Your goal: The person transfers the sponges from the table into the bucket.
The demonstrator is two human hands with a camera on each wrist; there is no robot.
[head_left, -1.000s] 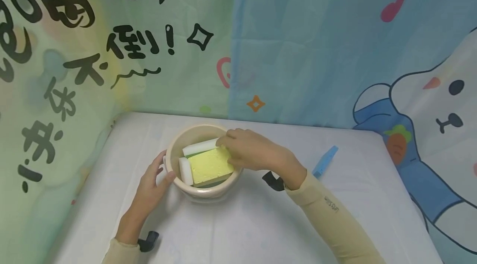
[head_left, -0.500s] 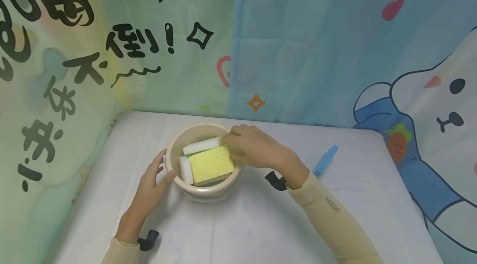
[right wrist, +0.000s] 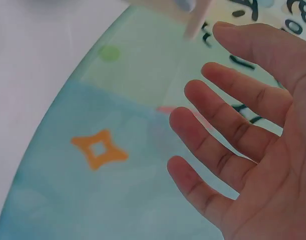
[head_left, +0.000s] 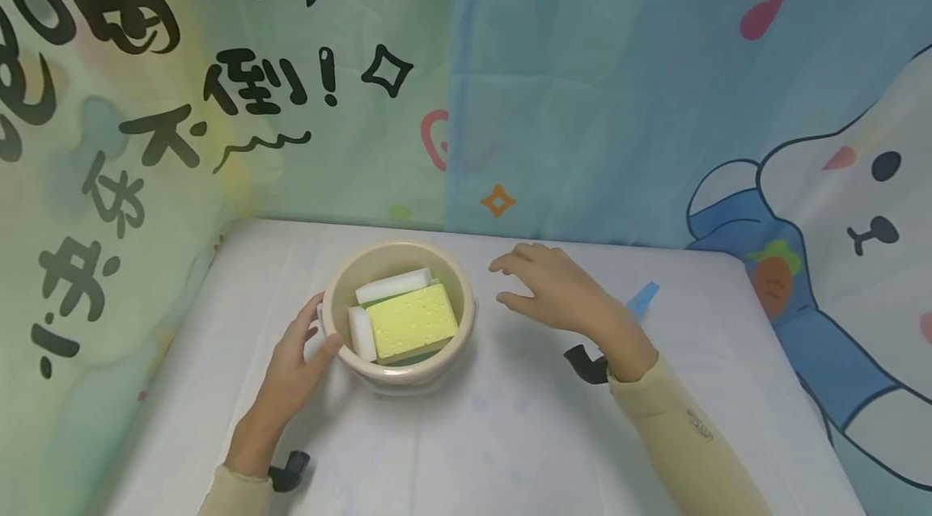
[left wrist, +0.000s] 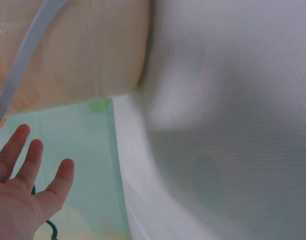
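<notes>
A cream bucket [head_left: 408,374] with a thin pale handle [left wrist: 30,47] stands on the white table. Inside lie a yellow sponge [head_left: 413,323] and two white blocks, one along the back [head_left: 393,287] and one at the left [head_left: 362,334]; a bit of green shows around them. My left hand [head_left: 291,374] touches the bucket's left side, thumb at the rim. In the left wrist view its other fingers [left wrist: 30,167] are spread loosely beside the bucket. Right of the bucket, my right hand [head_left: 549,285] hovers with relaxed, parted fingers and holds nothing.
A blue object [head_left: 642,299] lies on the white table [head_left: 473,451], mostly hidden behind my right wrist. Behind the table hangs a printed cloth [head_left: 568,95] with lettering and a cartoon rabbit. Dark straps [head_left: 291,471] stick out at both wrists.
My right hand has drawn out of the bucket to the right, its fingers opening, and now covers more of the blue object. The left hand and the sponges have stayed in place.
</notes>
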